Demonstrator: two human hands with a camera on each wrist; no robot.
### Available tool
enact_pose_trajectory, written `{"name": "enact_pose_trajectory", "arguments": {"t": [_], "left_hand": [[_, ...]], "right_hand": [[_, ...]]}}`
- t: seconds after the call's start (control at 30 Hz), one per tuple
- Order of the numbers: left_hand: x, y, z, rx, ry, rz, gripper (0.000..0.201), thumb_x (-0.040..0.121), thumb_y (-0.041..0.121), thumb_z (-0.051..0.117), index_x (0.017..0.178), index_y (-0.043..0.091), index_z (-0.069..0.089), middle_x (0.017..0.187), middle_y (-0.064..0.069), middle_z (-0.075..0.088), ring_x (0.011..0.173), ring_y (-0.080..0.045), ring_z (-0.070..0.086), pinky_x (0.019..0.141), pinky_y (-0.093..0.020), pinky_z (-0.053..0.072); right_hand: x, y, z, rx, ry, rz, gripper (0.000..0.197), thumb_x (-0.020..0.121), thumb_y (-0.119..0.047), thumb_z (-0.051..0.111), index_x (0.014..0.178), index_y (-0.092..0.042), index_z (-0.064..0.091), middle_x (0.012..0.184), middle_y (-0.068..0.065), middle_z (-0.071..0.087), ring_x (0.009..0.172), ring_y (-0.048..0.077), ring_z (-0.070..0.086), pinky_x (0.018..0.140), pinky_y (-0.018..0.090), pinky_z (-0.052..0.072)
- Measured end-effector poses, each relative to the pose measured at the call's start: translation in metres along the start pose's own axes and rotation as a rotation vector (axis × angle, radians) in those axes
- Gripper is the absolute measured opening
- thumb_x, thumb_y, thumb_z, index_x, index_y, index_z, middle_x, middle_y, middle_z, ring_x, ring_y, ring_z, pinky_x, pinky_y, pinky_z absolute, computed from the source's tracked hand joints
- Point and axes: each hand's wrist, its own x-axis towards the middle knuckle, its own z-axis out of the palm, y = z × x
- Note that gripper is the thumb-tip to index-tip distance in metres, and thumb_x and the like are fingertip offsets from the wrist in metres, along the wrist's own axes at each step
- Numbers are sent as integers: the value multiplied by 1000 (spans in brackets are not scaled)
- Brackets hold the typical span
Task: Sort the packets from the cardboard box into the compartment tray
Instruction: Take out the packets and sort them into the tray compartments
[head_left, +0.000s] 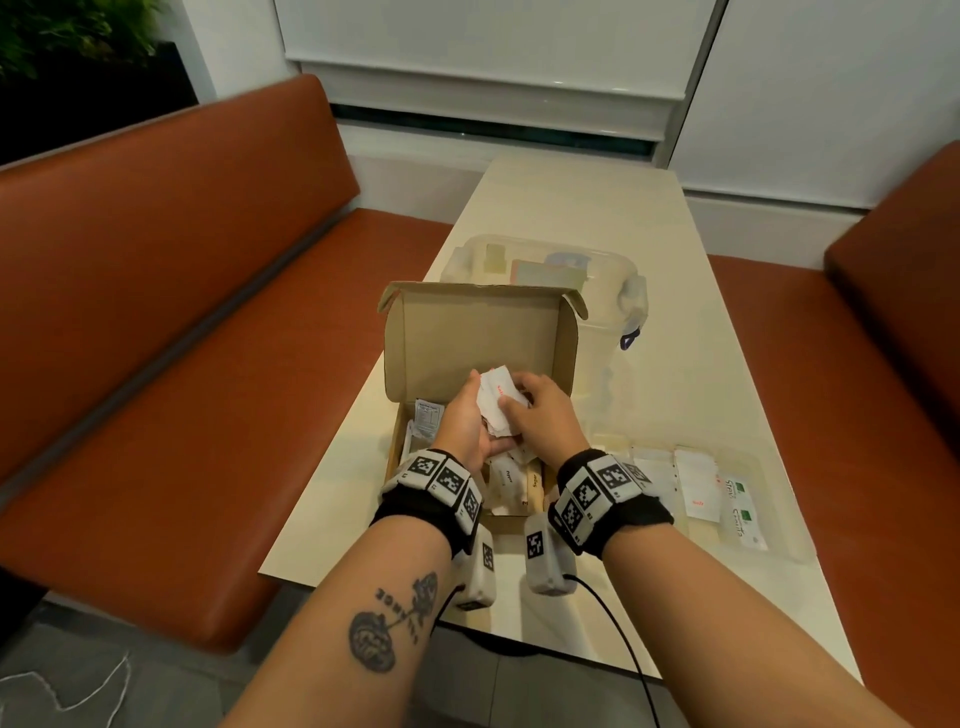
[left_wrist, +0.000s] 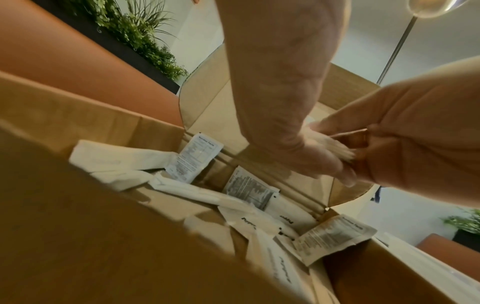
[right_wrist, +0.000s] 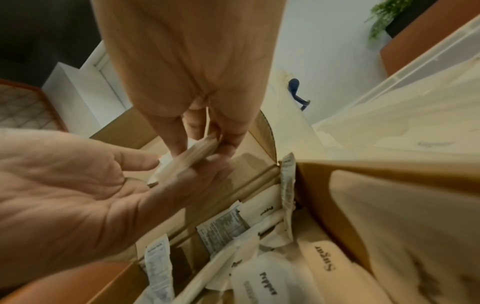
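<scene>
Already a few packets (head_left: 702, 491) lie in the compartment tray (head_left: 779, 540) at the near right of the worktop (head_left: 597, 208). Both hands, left hand (head_left: 467, 431) and right hand (head_left: 545, 415), pinch a small stack (head_left: 496, 397) above the cardboard box (head_left: 467, 332), where many sachets (right_wrist: 265, 281) remain unsorted.

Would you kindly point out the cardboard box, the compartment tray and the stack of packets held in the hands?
cardboard box (head_left: 475, 332): head view, inside face of the raised lid.
compartment tray (head_left: 779, 525): head view, bare clear wall at its right end.
stack of packets (head_left: 493, 402): head view, top white packet between both hands.
</scene>
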Motion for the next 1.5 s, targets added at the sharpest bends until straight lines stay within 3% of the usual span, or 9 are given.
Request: {"name": "enact_pose_trajectory", "arguments": {"t": [0.13, 0.33, 0.43, 0.63, 0.73, 0.87, 1.03, 1.23, 1.5], "left_hand": [[2, -2, -4, 96, -5, 35, 49, 98, 48, 40, 126, 11, 54, 116, -17, 65, 93, -24, 65, 72, -41, 57], [2, -5, -6, 195, -19, 63, 37, 101, 34, 39, 130, 13, 52, 125, -15, 60, 104, -26, 63, 67, -40, 58], [4, -6, -6, 185, -10, 87, 37, 103, 29, 35, 133, 13, 48, 127, -11, 56, 103, -22, 61, 62, -36, 54], [-2, -2, -12, 42, -12, -4, 25, 94, 12, 39, 108, 1, 57, 81, -12, 68, 67, -22, 68, 53, -32, 56], [-7, -2, -9, 103, -35, 8, 29, 83, 1, 35, 101, 1, 57, 85, -16, 64, 68, -26, 66, 51, -32, 56], [-13, -7, 4, 268, -134, 15, 50, 76, -10, 33, 120, 4, 53, 97, -17, 60, 75, -29, 64, 54, -33, 56], [-17, -16, 30, 357, -283, 5, 43, 83, -15, 38, 117, 4, 55, 94, -17, 64, 71, -27, 70, 53, -32, 57], [-14, -48, 69, 475, -363, 17, 41, 89, -13, 44, 124, 7, 47, 107, -19, 60, 92, -34, 64, 82, -49, 53], [-6, -94, 107, 570, -384, -8, 31, 90, -5, 53, 113, 15, 48, 100, -9, 63, 83, -23, 66, 64, -35, 58]], "right_hand": [[1, 1, -1, -118, -17, -15, 35, 85, -14, 64, 120, -9, 59, 101, 1, 47, 101, 23, 54, 81, 21, 36], [-3, -4, -3, -120, -162, -110, 58, 89, -5, 54, 143, -19, 39, 144, 7, 42, 132, 20, 40, 112, 32, 30], [-7, -5, 3, -169, -178, -110, 48, 93, -11, 51, 140, -14, 44, 136, 10, 49, 122, 23, 48, 103, 30, 36], [-11, 0, -3, -3, -166, -60, 29, 94, -9, 49, 118, -19, 61, 109, 2, 67, 89, 10, 60, 75, 20, 46], [-13, 2, -10, 43, -116, -69, 28, 90, -6, 54, 110, -20, 66, 104, -2, 67, 85, 6, 59, 70, 15, 44], [-19, 6, -25, 67, -10, -44, 24, 84, -6, 61, 103, -17, 70, 98, -1, 67, 88, 12, 60, 77, 18, 48], [-34, 20, -56, 163, 67, 21, 21, 79, -4, 67, 95, -16, 72, 100, 0, 69, 91, 13, 64, 81, 19, 52], [-55, 52, -98, 262, 185, 114, 22, 77, -6, 72, 96, -18, 68, 91, 1, 70, 74, 10, 65, 59, 11, 50], [-77, 101, -133, 370, 316, 283, 14, 76, -8, 76, 81, -6, 64, 70, 1, 62, 62, 15, 59, 61, 27, 54]]}}
